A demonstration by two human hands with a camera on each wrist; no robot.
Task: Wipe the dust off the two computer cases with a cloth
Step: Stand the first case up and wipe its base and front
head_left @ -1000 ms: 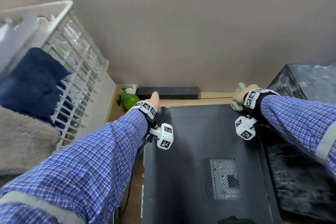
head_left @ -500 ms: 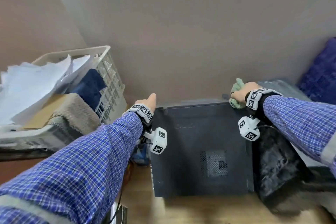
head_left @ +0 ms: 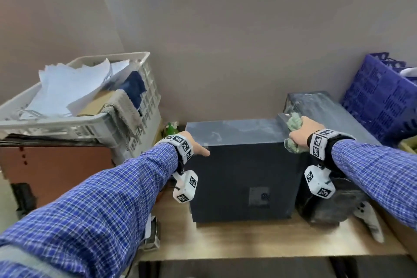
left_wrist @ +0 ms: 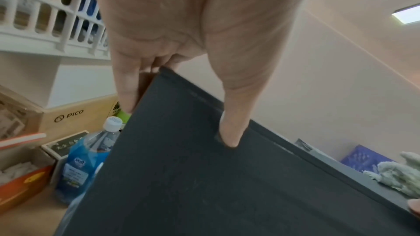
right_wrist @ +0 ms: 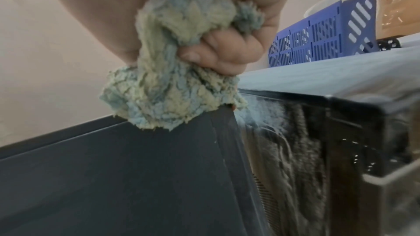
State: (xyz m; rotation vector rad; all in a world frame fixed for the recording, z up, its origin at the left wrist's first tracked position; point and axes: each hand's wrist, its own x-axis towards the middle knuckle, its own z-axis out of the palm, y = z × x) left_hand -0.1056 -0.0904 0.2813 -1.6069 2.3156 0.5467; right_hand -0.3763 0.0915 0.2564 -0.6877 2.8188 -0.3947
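Note:
A dark computer case [head_left: 241, 178] stands upright on the wooden desk [head_left: 248, 239], its side panel facing me. My left hand [head_left: 199, 150] rests on its top left corner. The straight thumb [left_wrist: 229, 132] lies on the panel [left_wrist: 204, 186] and straight fingers [left_wrist: 125, 96] run down the left side. At the top right corner my right hand [head_left: 302, 133] grips a bunched green-blue cloth [head_left: 293, 128], which touches the case edge [right_wrist: 113, 177]. In the right wrist view the fingers [right_wrist: 227, 51] are curled round the cloth [right_wrist: 177, 78]. A second, very dusty black case [head_left: 327, 115] stands close on the right [right_wrist: 341, 132].
A white crate [head_left: 140, 106] with papers and fabric sits at the left on a brown box. A blue crate [head_left: 381, 101] stands at the far right. Left of the case are a blue bottle [left_wrist: 88, 159] and a cardboard box [left_wrist: 68, 116]. A wall is close behind.
The head view has lifted and pulled back, so the case now shows upright with its dusty top visible. Both hands stay at the case's top corners, the right still gripping the cloth.

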